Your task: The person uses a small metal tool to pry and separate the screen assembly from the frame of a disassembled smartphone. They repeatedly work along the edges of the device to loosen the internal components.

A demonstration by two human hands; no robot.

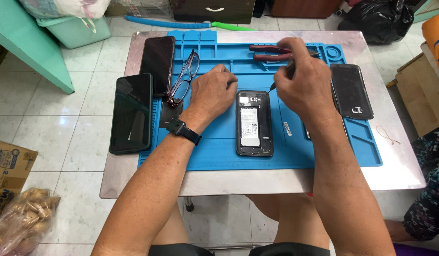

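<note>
A black phone (254, 124) with its back cover off lies face down in the middle of a blue work mat (219, 151), its white battery showing. My left hand (212, 92) rests on the mat just left of the phone's top edge, fingers curled. My right hand (302, 80) hovers above the phone's top right corner and grips a thin dark tool (282, 78), its tip pointing down toward the phone. A dark watch (183, 129) sits on my left wrist.
Two dark phones (131, 113) (158, 64) and a pair of glasses (184, 78) lie at the left. Red-handled pliers (269, 53) lie at the mat's far edge. A removed black back cover (350, 91) lies at the right. The mat covers a small metal table (399, 166).
</note>
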